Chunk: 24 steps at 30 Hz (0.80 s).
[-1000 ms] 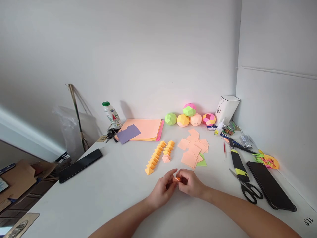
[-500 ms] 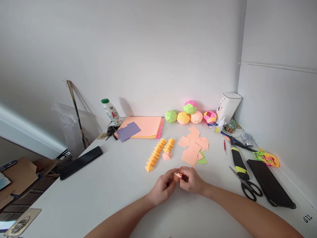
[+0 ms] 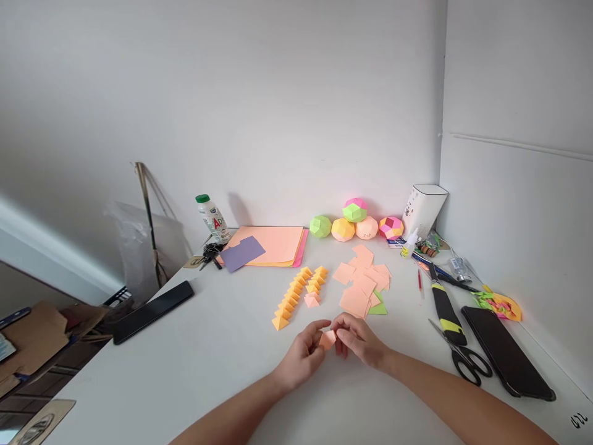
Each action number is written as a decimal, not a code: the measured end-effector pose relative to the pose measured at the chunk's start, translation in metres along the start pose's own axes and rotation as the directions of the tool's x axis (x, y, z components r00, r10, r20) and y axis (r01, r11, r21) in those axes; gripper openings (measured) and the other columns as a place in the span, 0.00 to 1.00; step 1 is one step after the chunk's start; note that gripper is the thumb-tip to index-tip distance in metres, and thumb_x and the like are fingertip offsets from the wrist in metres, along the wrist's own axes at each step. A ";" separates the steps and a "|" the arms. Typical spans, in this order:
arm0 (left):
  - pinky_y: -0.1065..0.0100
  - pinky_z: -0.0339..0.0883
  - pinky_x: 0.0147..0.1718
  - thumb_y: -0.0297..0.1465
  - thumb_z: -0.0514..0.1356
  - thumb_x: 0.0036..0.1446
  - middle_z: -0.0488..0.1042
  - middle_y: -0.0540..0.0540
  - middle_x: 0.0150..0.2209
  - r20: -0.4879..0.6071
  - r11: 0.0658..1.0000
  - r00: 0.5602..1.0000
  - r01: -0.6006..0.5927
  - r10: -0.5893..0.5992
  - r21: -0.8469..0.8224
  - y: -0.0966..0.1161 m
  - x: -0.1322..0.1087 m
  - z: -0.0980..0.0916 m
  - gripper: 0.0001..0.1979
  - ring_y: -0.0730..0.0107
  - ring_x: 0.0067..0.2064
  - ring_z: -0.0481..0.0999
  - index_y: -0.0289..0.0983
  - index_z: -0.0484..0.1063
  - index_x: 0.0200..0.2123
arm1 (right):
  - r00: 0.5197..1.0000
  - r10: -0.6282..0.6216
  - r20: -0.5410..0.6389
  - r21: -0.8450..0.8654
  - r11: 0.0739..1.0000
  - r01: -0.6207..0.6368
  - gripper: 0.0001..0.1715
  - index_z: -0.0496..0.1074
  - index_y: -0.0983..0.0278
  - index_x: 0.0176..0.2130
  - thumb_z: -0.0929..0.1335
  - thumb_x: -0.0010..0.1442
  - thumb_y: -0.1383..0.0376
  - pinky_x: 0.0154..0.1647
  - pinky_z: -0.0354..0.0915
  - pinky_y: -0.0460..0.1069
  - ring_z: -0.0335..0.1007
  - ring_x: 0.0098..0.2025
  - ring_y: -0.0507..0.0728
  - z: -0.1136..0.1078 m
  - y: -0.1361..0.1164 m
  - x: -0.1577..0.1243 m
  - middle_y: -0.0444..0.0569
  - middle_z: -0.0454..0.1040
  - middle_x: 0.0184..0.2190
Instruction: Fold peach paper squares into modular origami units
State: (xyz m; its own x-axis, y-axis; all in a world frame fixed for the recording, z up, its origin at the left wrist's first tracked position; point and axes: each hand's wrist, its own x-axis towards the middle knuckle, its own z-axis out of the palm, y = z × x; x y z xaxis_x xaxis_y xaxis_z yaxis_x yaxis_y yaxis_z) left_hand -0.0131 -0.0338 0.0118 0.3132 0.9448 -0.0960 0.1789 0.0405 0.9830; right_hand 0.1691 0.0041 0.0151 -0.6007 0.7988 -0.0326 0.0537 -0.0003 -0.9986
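Observation:
Just above the near part of the table, my left hand (image 3: 301,357) pinches a small folded piece of peach paper (image 3: 328,339) between thumb and fingers. My right hand (image 3: 361,341) is at the paper's right edge, its fingers loosely bent and apart; contact with the edge is unclear. Beyond the hands stand two rows of small folded orange paper pieces (image 3: 290,300), the shorter one ending in peach paper pieces (image 3: 312,300). To their right lies a loose pile of cut peach paper (image 3: 356,298) over a green paper piece (image 3: 378,304).
Faceted paper balls (image 3: 343,229) line the wall beside a white container (image 3: 424,207). Scissors (image 3: 466,358), a utility knife (image 3: 447,312) and a black phone (image 3: 507,352) lie right. Large paper sheets (image 3: 282,241), a bottle (image 3: 213,217) and a long black object (image 3: 152,312) are left.
My right hand has loosened its pinch on the folded paper and its fingers have spread. The paper has turned, showing a flatter face, and stays in my left hand. The view has shifted slightly.

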 end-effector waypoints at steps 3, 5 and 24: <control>0.73 0.50 0.23 0.31 0.56 0.53 0.47 0.58 0.21 -0.041 0.999 0.999 -0.013 0.015 0.044 0.000 0.001 0.003 0.19 0.77 0.23 0.49 0.36 0.62 0.50 | 0.998 0.051 -0.036 -0.097 0.994 -0.054 0.12 0.64 0.64 0.31 0.65 0.58 0.57 0.20 0.58 0.44 0.63 0.22 0.50 0.001 0.006 0.002 0.41 0.65 0.20; 0.73 0.52 0.24 0.32 0.57 0.53 0.49 0.58 0.22 -0.092 0.999 0.996 -0.018 0.021 0.036 0.000 0.002 0.004 0.19 0.77 0.24 0.53 0.36 0.62 0.50 | 0.996 0.070 -0.052 -0.126 0.989 -0.076 0.15 0.63 0.64 0.29 0.65 0.58 0.55 0.20 0.57 0.44 0.61 0.20 0.50 0.001 0.009 0.003 0.41 0.65 0.18; 0.74 0.53 0.19 0.45 0.59 0.52 0.63 0.55 0.16 -0.092 0.954 0.990 0.078 -0.109 -0.290 0.000 0.010 -0.003 0.18 0.79 0.17 0.59 0.34 0.67 0.30 | 0.991 -0.135 0.008 -0.207 0.969 0.133 0.11 0.59 0.62 0.27 0.68 0.49 0.71 0.22 0.56 0.43 0.55 0.22 0.47 0.005 0.005 -0.002 0.40 0.62 0.25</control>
State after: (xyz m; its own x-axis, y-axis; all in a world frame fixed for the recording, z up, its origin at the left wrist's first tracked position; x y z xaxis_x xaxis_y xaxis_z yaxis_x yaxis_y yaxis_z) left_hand -0.0129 -0.0236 0.0109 0.2045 0.9607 -0.1878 -0.0755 0.2068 0.9755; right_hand 0.1666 -0.0009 0.0100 -0.6091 0.7865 0.1017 0.1369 0.2306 -0.9634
